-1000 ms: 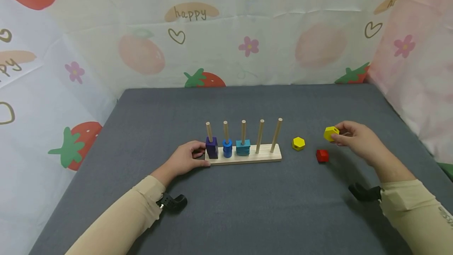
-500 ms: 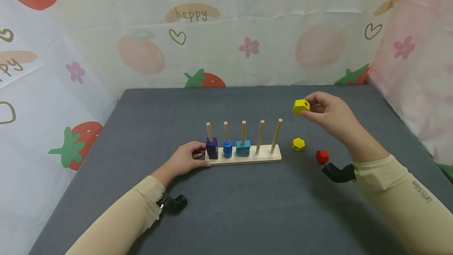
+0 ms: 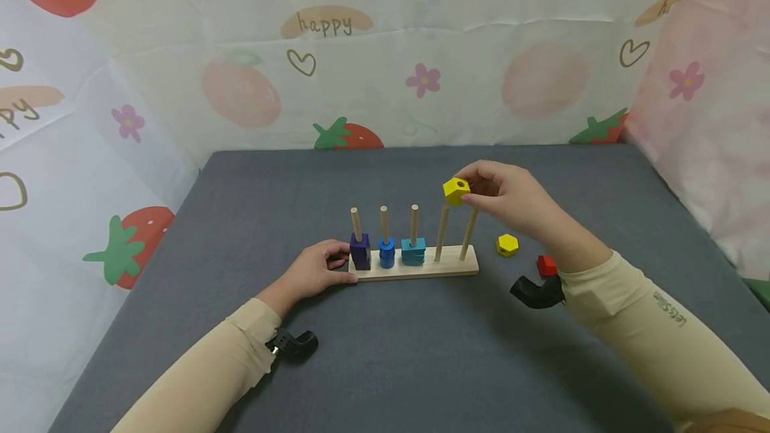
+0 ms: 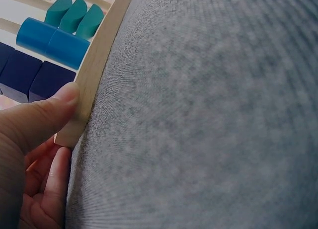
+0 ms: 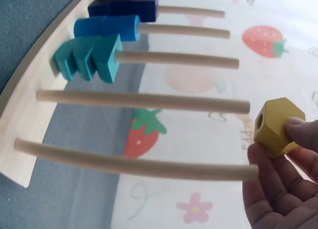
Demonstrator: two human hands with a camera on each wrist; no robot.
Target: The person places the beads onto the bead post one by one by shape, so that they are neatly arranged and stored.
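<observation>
My right hand (image 3: pixel 508 196) pinches a yellow hexagonal block (image 3: pixel 456 190) with a hole through it. In the head view the block sits right at the top of the fourth peg (image 3: pixel 442 232); in the right wrist view a small gap shows between the block (image 5: pixel 278 125) and that peg's tip. My left hand (image 3: pixel 317 266) grips the left end of the wooden peg board (image 3: pixel 421 272), thumb (image 4: pixel 67 97) on its edge. Dark purple square blocks (image 3: pixel 360 251), blue round blocks (image 3: pixel 387 252) and teal blocks (image 3: pixel 413 251) sit on the first three pegs. The fourth and fifth pegs are bare.
A second yellow hexagonal block (image 3: pixel 507 244) lies on the grey tabletop (image 3: pixel 385 353) to the right of the board. Beyond it is a red block (image 3: pixel 547 265), partly covered by the right wrist. A strawberry-print cloth (image 3: pixel 361 85) hangs behind the table.
My right hand has lifted the yellow hexagonal block and carried it leftward from beside the red block to the fourth peg's top. My left hand has stayed on the board.
</observation>
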